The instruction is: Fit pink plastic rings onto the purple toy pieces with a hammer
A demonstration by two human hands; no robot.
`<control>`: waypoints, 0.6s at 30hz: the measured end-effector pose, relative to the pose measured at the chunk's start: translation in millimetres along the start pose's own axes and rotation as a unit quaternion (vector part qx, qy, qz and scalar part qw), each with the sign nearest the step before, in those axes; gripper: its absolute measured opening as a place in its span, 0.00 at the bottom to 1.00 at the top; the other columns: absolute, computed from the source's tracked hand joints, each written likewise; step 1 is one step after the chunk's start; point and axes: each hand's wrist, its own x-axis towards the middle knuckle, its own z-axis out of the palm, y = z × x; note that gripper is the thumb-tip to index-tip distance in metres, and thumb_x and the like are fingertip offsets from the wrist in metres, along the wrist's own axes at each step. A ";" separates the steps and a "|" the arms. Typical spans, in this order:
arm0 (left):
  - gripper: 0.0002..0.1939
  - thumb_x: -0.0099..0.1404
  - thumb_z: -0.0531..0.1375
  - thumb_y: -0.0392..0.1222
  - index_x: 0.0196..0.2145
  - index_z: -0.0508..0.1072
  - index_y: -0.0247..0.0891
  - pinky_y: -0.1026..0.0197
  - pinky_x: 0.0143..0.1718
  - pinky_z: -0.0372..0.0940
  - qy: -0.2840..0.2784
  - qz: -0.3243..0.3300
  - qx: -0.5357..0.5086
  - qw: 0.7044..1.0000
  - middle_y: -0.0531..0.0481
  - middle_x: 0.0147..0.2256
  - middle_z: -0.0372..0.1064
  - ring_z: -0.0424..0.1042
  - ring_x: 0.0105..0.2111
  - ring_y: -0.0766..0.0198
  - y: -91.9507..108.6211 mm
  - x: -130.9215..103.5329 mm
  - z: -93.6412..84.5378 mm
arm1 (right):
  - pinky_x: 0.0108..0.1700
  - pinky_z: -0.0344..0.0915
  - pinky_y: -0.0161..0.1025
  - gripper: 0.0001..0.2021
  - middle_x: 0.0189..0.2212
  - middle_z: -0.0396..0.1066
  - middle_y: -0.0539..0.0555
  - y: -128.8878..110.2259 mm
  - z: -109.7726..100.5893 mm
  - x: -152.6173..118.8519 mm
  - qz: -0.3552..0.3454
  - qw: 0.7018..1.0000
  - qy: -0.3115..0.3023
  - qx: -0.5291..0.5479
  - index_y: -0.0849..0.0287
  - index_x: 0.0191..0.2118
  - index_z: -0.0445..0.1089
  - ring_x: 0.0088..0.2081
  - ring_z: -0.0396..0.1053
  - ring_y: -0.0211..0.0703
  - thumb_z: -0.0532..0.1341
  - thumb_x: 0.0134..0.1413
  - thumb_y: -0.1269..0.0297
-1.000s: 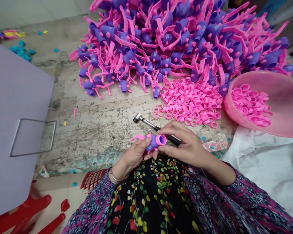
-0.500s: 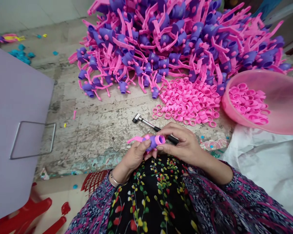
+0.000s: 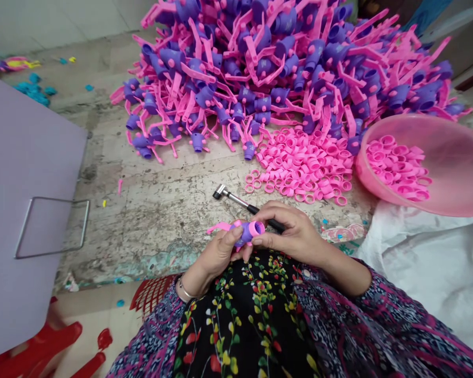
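Observation:
My left hand (image 3: 220,252) is closed around a purple piece (image 3: 244,234) with pink arms. A pink ring (image 3: 256,229) sits around the open end of this piece, which faces right. The thumb and fingers of my right hand (image 3: 287,231) pinch the ring at that end. Behind my right hand lies a small hammer (image 3: 236,199), its handle partly hidden by the fingers. Loose pink rings (image 3: 307,163) are heaped on the worn table (image 3: 153,210) beyond the hammer.
A large pile of purple and pink pieces (image 3: 236,68) covers the back. At the right, a pink bowl (image 3: 457,168) holds more rings, beside white cloth (image 3: 425,273). A lilac panel (image 3: 23,157) with a wire handle (image 3: 51,255) stands at the left.
My hands have barely moved and keep hold of the same piece. The view has shifted very slightly.

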 end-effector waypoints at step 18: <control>0.35 0.64 0.46 0.68 0.18 0.67 0.35 0.64 0.16 0.40 -0.049 -0.028 -0.039 0.998 0.54 0.11 0.57 0.48 0.12 0.74 -4.8 -0.1 0.8 | 0.38 0.66 0.38 0.11 0.32 0.72 0.52 5.0 2.7 -1.3 -0.061 0.998 -0.014 -0.018 0.58 0.41 0.72 0.35 0.69 0.39 0.67 0.56 0.59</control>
